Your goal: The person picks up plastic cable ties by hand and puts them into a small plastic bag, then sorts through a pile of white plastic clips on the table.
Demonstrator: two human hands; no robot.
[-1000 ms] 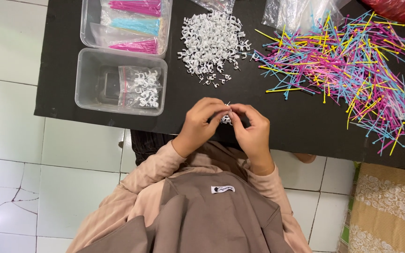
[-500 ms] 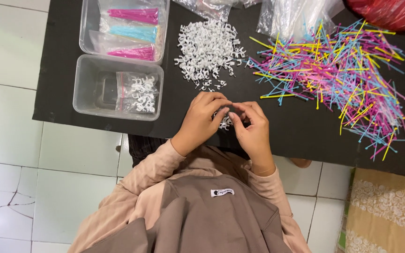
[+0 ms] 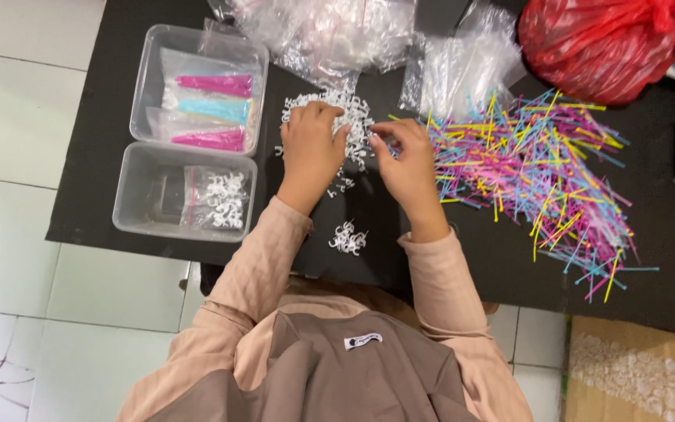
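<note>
A heap of small white plastic clips (image 3: 345, 129) is lying on the black table (image 3: 462, 258), between two clear plastic tubs and a spread of thin coloured plastic sticks (image 3: 533, 180). The far tub (image 3: 150, 78) is holding bagged pink and blue sticks; the near tub (image 3: 130, 199) is holding a bag of white clips. The left hand (image 3: 310, 148) is resting curled on the heap. The right hand (image 3: 408, 160) is pinching at the heap's edge, though I cannot tell what it grips. A few clips (image 3: 348, 237) are lying apart nearer the person.
</note>
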